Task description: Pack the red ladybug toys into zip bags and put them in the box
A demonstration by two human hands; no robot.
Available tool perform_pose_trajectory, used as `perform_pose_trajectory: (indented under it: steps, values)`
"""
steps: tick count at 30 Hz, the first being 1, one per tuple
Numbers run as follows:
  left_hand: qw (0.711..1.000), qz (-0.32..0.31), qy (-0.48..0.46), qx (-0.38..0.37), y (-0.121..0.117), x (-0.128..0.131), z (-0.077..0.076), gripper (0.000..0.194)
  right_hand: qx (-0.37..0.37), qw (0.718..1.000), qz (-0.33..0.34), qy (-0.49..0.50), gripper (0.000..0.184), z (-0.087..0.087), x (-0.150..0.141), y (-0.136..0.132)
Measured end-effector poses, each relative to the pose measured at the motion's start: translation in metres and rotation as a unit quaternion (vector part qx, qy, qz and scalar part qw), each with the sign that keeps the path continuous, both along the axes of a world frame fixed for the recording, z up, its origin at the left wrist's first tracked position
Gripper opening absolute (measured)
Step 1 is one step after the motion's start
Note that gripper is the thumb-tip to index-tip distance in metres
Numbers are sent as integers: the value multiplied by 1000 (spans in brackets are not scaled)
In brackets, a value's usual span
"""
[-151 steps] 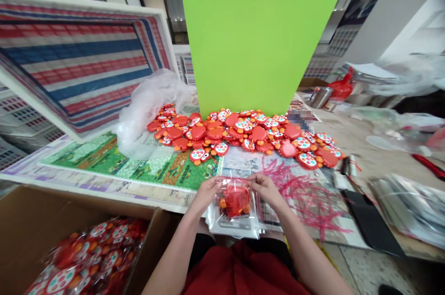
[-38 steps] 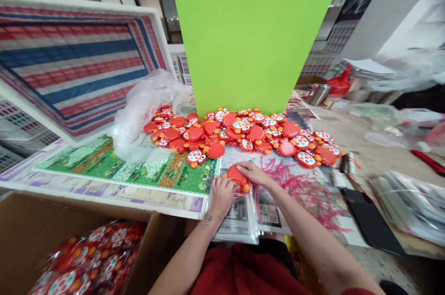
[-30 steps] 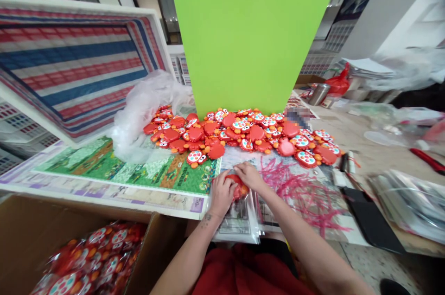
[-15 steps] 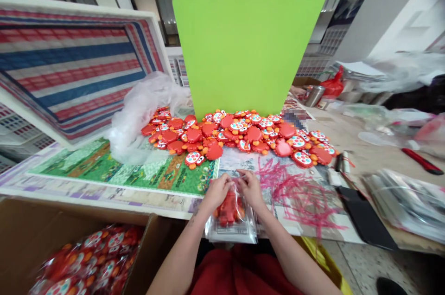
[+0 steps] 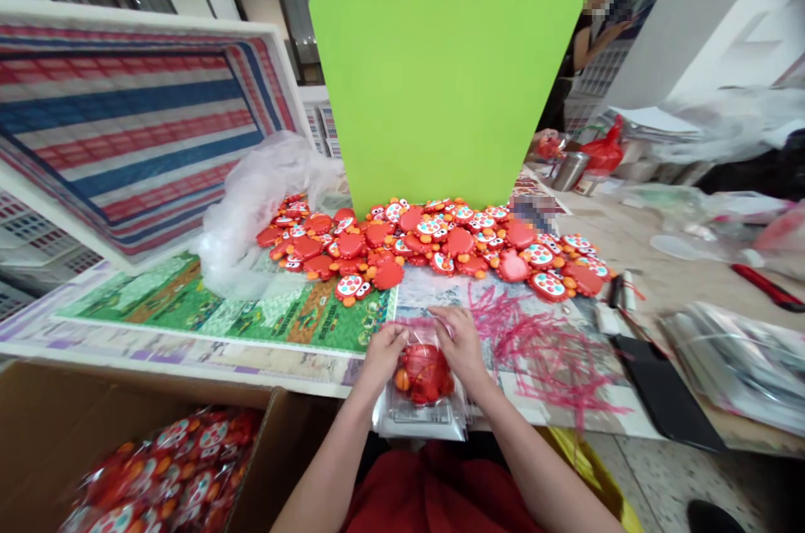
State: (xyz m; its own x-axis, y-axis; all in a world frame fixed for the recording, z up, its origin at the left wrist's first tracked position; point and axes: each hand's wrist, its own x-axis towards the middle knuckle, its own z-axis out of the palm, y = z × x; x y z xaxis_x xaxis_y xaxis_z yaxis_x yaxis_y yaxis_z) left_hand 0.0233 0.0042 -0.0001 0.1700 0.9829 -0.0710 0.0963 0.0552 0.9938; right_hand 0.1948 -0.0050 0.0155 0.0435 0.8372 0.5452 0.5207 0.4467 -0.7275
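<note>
A red crab toy with orange claws [image 5: 424,374] lies inside a clear plastic bag [image 5: 420,333] at the table's front edge. My left hand [image 5: 385,355] pinches the left side of the bag's top edge between thumb and finger. On the opposite side my right hand [image 5: 462,349] is closed on the bag's right top corner, its index finger stretched over the edge. Beneath this bag lies a stack of flat clear bags [image 5: 423,426]. Just beyond my hands spreads a pile of red crab toys [image 5: 412,244], some showing white dotted faces.
Behind the pile stands a green board [image 5: 446,89]. Pink plastic strands [image 5: 553,357], a black flat object [image 5: 667,395] and a red-handled cutter [image 5: 767,288] lie right. A cardboard box [image 5: 267,432] with bagged toys is lower left. A person [image 5: 575,55] stands behind the board.
My left hand has shifted left, away from my right, spreading the bag's top edge. The bagged toy looks turned. A person has come into view behind the board's right side.
</note>
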Motion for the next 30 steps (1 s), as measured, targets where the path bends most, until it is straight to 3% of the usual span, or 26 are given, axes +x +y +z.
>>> perform_pose_trajectory:
  steps: [4,8,11,14,16,19,22,25,27,30]
  values:
    - [999,-14,23,46,-2,9,15,21,13,992,43,-117,25,11,-7,0]
    - [983,-27,128,126,-5,11,25,28,44,977,62,-200,36,19,-19,1]
    - [967,-31,200,154,-8,11,30,29,43,973,54,-220,36,23,-27,4]
    - [961,-53,223,154,-9,10,30,29,8,983,41,-180,34,18,-24,12]
    - [969,-57,192,143,-7,9,24,28,-11,990,14,-138,30,8,-9,20]
    - [989,-33,117,89,-2,4,4,25,-45,989,-83,-118,18,-15,44,30]
    - [998,-4,57,16,1,-4,-16,23,-128,956,-223,-144,17,-38,115,30]
    - [1000,0,21,-13,2,-10,-25,24,-191,921,-289,-180,22,-47,166,22]
    - [1000,-9,6,-16,1,-12,-25,26,-141,922,-303,-196,29,-44,175,17]
    - [999,-23,-16,-24,-1,-14,-20,30,-34,940,-276,-200,39,-33,153,15]
